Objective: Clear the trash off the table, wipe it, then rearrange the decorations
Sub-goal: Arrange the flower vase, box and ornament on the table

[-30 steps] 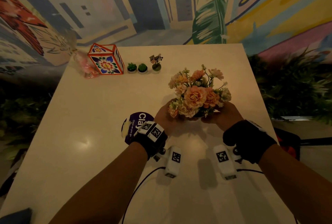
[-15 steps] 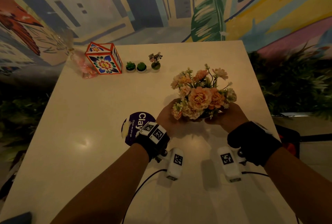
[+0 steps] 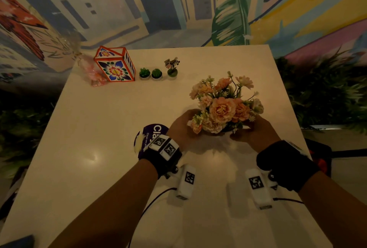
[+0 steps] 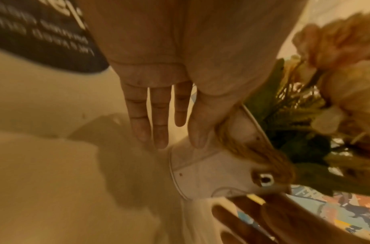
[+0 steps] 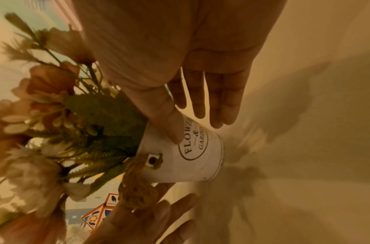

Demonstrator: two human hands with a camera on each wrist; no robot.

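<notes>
fingers (image 5: pixel 173 125) of both hands steady bucket (image 5: pixel 192 158) labelled "flower & garden".

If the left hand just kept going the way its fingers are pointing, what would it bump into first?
Probably nothing soon. The left hand points away across the bare table, left of the flower pot it touches. The small potted plants stand roughly ahead; depth is unclear.

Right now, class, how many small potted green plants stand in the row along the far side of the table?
3. Two round succulent pots sit side by side just right of the floral box; a third pot, carrying a small figure, stands right of them. None seem hidden.
</notes>
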